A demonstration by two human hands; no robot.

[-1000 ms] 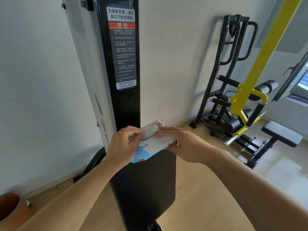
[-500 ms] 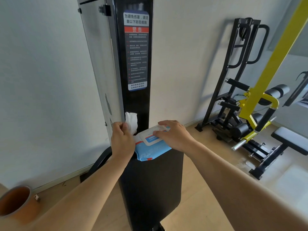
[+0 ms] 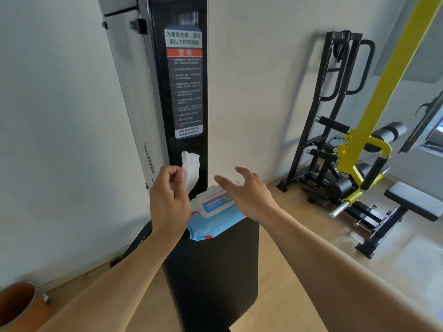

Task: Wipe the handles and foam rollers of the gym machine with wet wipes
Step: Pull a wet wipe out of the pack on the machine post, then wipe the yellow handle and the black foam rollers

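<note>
A blue and white pack of wet wipes [image 3: 215, 213] lies on top of the black lower housing [image 3: 211, 271] of the gym machine, its lid flap down. My left hand [image 3: 169, 200] pinches a white wet wipe [image 3: 191, 170] that stands up above the fingers, just left of the pack. My right hand [image 3: 247, 192] hovers over the pack's right side with fingers spread and nothing in it. At the right stands a yellow-framed machine [image 3: 374, 121] with black foam rollers [image 3: 387, 135] and black handles [image 3: 359, 68] on a rack behind it.
The tall black column [image 3: 184, 80] with a warning label rises straight ahead against the white wall. A black padded bench [image 3: 414, 200] sits at the far right on the wooden floor. An orange-brown pot [image 3: 14, 305] stands at the bottom left.
My left hand has pulled a wipe out of the pack and raised it. My right hand pressed the lid down, then lifted off the pack with its fingers spread.
</note>
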